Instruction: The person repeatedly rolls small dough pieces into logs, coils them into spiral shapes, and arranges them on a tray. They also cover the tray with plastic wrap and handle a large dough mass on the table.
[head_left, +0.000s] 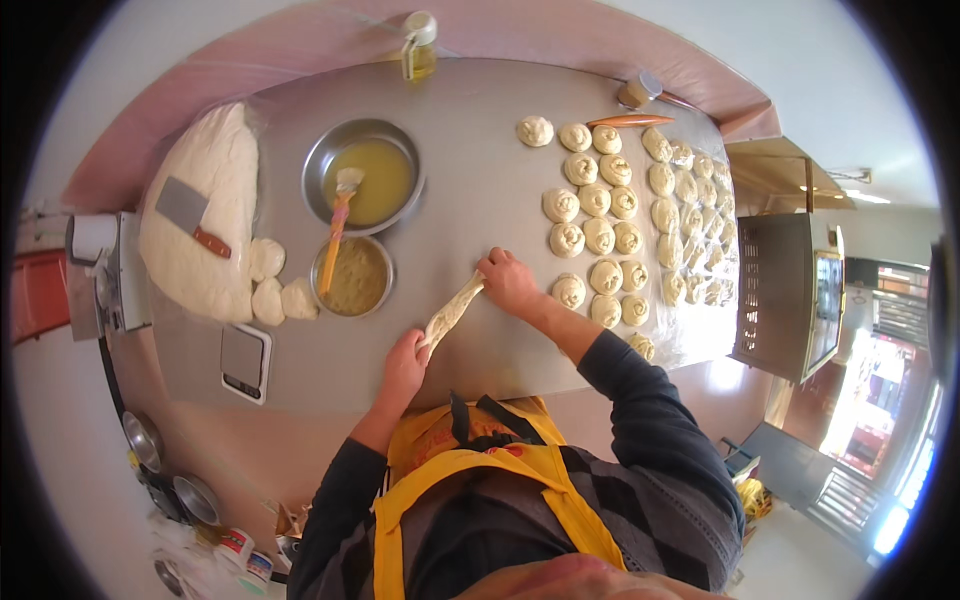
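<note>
A strip of dough (452, 316) stretches at a slant over the metal table, between both hands. Its lower end is gripped by my left hand (407, 366); my right hand (510, 280) closes on the upper end. Left of them stands a steel bowl of brownish paste (358, 279), touching a larger steel bowl of yellow oil (373, 171). A pastry brush (337, 229) lies across both. Coiled dough rolls (599, 235) stand in rows to the right of my right hand. A large dough mass (210, 247) lies at the left, with several small dough pieces (268, 300) beside it.
A metal dough scraper with a wooden handle (184, 207) rests on the large dough. Near the table's front left is a digital scale (246, 363). An oil jug (419, 49), a jar (640, 91) and a wooden rolling pin (631, 121) are at the back. Plastic film (694, 330) covers rolls at the far right.
</note>
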